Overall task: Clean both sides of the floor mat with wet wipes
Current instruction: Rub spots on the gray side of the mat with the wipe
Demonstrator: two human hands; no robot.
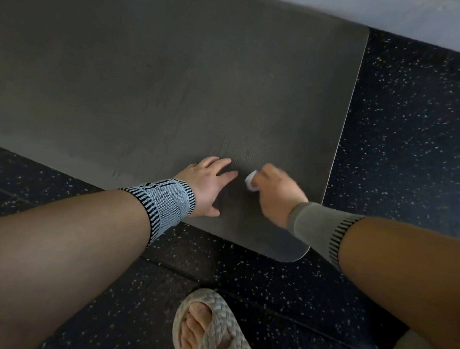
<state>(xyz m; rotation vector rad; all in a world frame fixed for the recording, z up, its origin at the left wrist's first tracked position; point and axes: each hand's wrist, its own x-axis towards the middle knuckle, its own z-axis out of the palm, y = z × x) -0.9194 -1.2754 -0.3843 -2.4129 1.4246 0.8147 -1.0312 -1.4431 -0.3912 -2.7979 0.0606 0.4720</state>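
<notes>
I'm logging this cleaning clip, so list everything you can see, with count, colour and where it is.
floor mat: one, grey, flat on the floor, filling the upper picture
wet wipe: one, white, wadded, on the mat near its front edge
floor: black with pale speckles, around the mat
sandal: one, beige braided, bottom centre, on a foot
wrist sleeves: two, blue-grey patterned and olive
left hand: fingers straight, pressing the mat
right hand: grips the wipe

No text, label, brand, number or sign can be read anywhere. The floor mat (pixel 184 79), the wet wipe (pixel 250 181), both wrist supports and the braided sandal (pixel 211 329) carry only plain or patterned surfaces.
</notes>
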